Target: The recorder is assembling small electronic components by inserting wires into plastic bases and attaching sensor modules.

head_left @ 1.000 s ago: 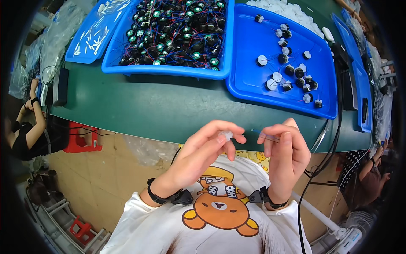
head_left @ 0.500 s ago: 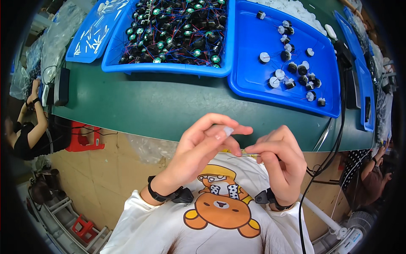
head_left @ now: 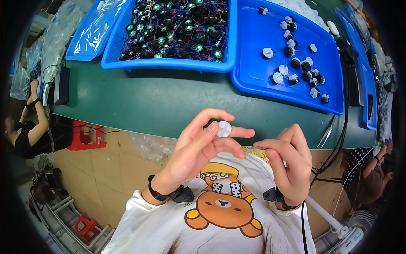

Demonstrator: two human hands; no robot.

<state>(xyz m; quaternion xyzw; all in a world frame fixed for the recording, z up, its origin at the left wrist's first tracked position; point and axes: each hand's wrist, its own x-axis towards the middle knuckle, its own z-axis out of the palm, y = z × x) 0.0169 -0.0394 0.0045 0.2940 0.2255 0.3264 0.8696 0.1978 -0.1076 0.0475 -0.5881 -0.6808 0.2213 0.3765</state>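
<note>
Held white disc (head_left: 224, 129) by left hand's (head_left: 196, 144) thumb, face up; pinched thin dark strand (head_left: 259, 147) (material unclear) in right hand (head_left: 289, 158), pointing left, lower right of disc, apart.

A workshop: the green table (head_left: 148, 97) bears a bin (head_left: 169, 64) heaped with wired parts (head_left: 177, 36) on the far side, a tray (head_left: 258, 80) of more at right; co-workers (head_left: 374, 175) flank it left and right.
</note>
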